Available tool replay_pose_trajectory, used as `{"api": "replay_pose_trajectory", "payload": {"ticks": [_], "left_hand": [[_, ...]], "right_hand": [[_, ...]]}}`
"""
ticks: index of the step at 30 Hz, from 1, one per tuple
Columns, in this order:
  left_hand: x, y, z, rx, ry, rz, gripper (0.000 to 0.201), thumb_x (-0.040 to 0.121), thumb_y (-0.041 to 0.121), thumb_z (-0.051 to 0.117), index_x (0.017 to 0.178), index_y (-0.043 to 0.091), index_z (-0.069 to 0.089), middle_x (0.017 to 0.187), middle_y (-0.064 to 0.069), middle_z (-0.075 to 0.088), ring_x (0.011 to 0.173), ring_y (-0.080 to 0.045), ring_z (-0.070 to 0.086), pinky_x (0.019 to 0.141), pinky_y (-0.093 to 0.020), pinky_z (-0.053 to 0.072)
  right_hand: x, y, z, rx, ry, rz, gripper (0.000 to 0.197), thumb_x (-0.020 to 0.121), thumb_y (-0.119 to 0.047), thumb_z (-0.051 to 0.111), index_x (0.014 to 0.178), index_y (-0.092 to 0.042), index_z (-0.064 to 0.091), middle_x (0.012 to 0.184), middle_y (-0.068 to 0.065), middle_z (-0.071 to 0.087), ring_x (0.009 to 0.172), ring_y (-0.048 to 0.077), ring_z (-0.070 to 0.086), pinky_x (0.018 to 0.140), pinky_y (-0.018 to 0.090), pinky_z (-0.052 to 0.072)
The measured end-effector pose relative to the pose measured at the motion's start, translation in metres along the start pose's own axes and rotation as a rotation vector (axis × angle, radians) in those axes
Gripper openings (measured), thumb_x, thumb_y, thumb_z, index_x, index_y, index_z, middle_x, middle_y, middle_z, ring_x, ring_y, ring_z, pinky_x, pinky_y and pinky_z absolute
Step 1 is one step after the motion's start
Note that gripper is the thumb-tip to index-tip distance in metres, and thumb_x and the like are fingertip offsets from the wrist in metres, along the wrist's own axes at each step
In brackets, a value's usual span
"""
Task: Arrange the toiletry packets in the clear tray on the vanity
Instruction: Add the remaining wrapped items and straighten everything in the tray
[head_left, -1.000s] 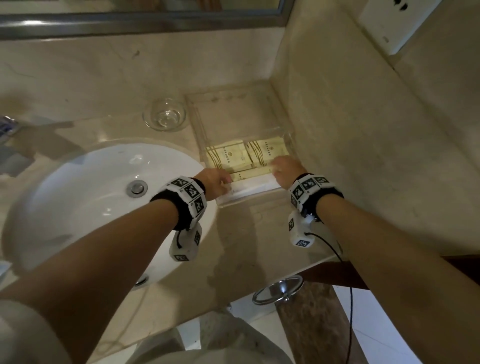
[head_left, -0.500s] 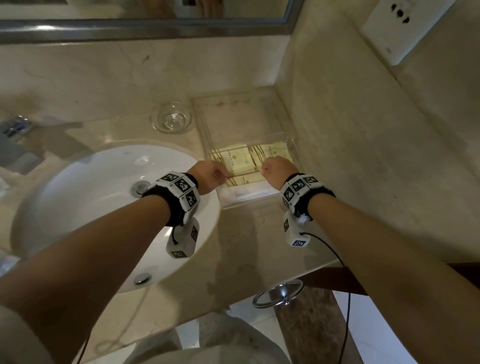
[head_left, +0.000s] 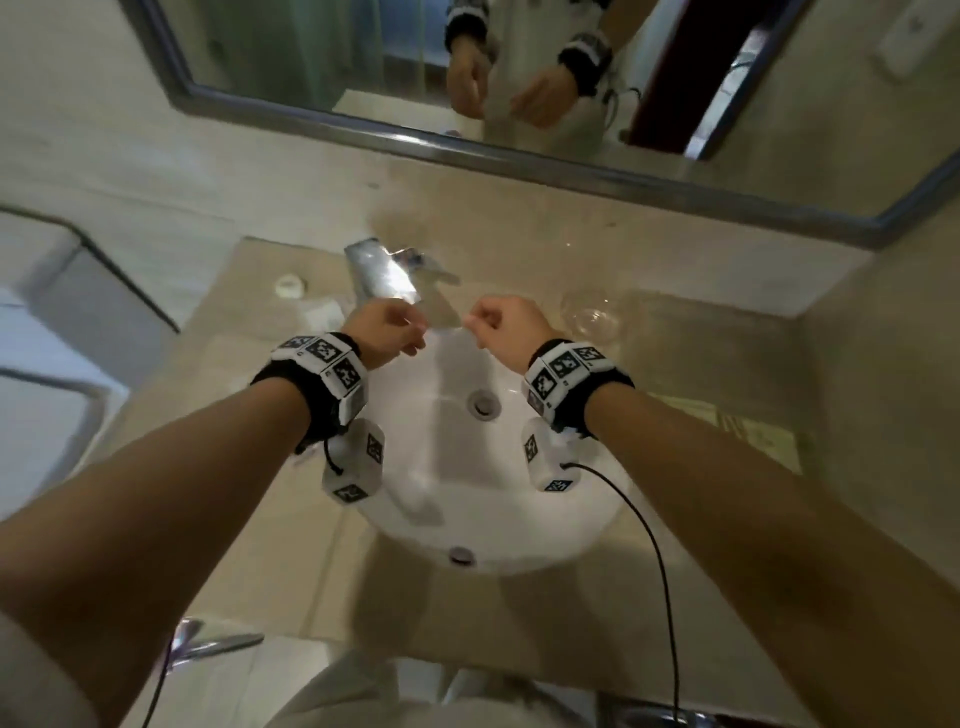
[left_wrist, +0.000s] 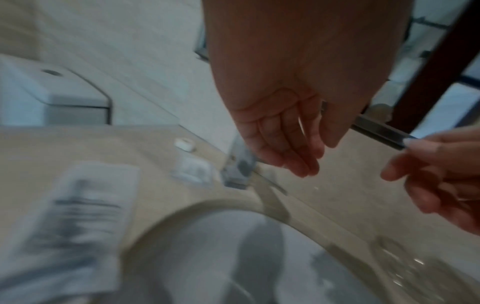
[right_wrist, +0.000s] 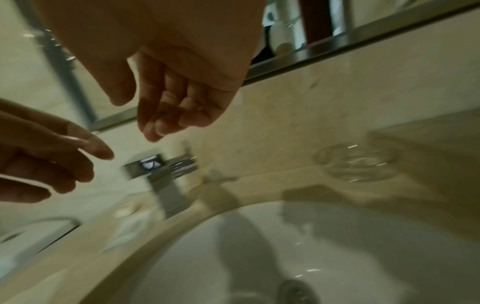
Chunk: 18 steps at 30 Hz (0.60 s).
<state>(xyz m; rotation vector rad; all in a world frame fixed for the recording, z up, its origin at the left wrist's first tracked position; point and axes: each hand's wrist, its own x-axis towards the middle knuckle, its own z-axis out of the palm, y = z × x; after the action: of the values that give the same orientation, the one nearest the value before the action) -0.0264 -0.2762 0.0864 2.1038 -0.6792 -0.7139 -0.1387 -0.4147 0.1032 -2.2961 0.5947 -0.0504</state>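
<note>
Both grips hang empty over the washbasin (head_left: 483, 457): left hand (head_left: 384, 332) and right hand (head_left: 506, 325) show loosely curled fingers holding nothing. Toiletry packets (head_left: 748, 431) lie at right on the worktop (head_left: 270, 545), partly hidden by the right forearm; the clear tray's outline cannot be made out. Arranging appears finished or paused; any further move requires reaching right again.

A bathroom; a white round basin (head_left: 483, 467) sits in a beige stone vanity top (head_left: 519, 597) under a chrome tap (head_left: 384, 278); a framed mirror (head_left: 467, 78) hangs above.
</note>
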Motion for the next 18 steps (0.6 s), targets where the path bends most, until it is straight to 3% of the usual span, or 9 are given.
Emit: {"api": "replay_pose_trajectory", "payload": {"ticks": [2, 5, 9, 12, 18], "left_hand": [[-0.008, -0.03, -0.031, 0.006, 0.077, -0.073, 0.025, 0.087, 0.008, 0.054, 0.069, 0.023, 0.058, 0.062, 0.006, 0.063, 0.037, 0.01, 0.054, 0.055, -0.015, 0.044], [-0.023, -0.078, -0.074, 0.027, 0.15, -0.202, 0.013, 0.086, 0.008, 0.054, 0.081, 0.014, 0.064, 0.061, 0.006, 0.065, 0.046, 0.003, 0.059, 0.061, -0.021, 0.045], [-0.041, -0.134, -0.111, 0.075, 0.181, -0.346, 0.02, 0.085, 0.008, 0.057, 0.103, 0.003, 0.065, 0.094, -0.02, 0.071, 0.08, -0.027, 0.065, 0.078, -0.032, 0.051], [-0.044, -0.162, -0.123, 0.118, 0.181, -0.412, 0.027, 0.086, 0.017, 0.059, 0.111, 0.006, 0.062, 0.109, -0.018, 0.069, 0.102, -0.031, 0.064, 0.089, -0.036, 0.051], [-0.027, -0.191, -0.115, 0.191, 0.058, -0.421, 0.055, 0.083, 0.028, 0.065, 0.131, 0.009, 0.044, 0.133, -0.018, 0.048, 0.117, -0.035, 0.052, 0.097, -0.037, 0.043]], "right_hand": [[0.008, -0.023, 0.027, -0.005, -0.073, -0.045, 0.024, 0.091, -0.024, 0.056, 0.068, -0.02, 0.06, 0.074, 0.006, 0.06, 0.069, 0.018, 0.052, 0.07, 0.028, 0.044], [0.024, -0.052, 0.074, -0.04, -0.212, -0.059, 0.02, 0.092, -0.022, 0.055, 0.088, -0.006, 0.067, 0.075, 0.005, 0.061, 0.07, 0.018, 0.055, 0.07, 0.028, 0.048], [0.049, -0.077, 0.127, -0.14, -0.232, -0.041, 0.022, 0.093, -0.022, 0.051, 0.097, -0.006, 0.066, 0.086, 0.007, 0.064, 0.081, 0.02, 0.057, 0.075, 0.03, 0.047], [0.065, -0.086, 0.155, -0.177, -0.204, 0.005, 0.024, 0.093, -0.023, 0.05, 0.103, -0.006, 0.064, 0.101, 0.012, 0.067, 0.091, 0.026, 0.06, 0.085, 0.034, 0.05], [0.1, -0.081, 0.194, -0.306, -0.171, -0.005, 0.033, 0.091, -0.015, 0.05, 0.122, -0.005, 0.053, 0.129, 0.015, 0.051, 0.117, 0.031, 0.05, 0.101, 0.04, 0.042]]}}
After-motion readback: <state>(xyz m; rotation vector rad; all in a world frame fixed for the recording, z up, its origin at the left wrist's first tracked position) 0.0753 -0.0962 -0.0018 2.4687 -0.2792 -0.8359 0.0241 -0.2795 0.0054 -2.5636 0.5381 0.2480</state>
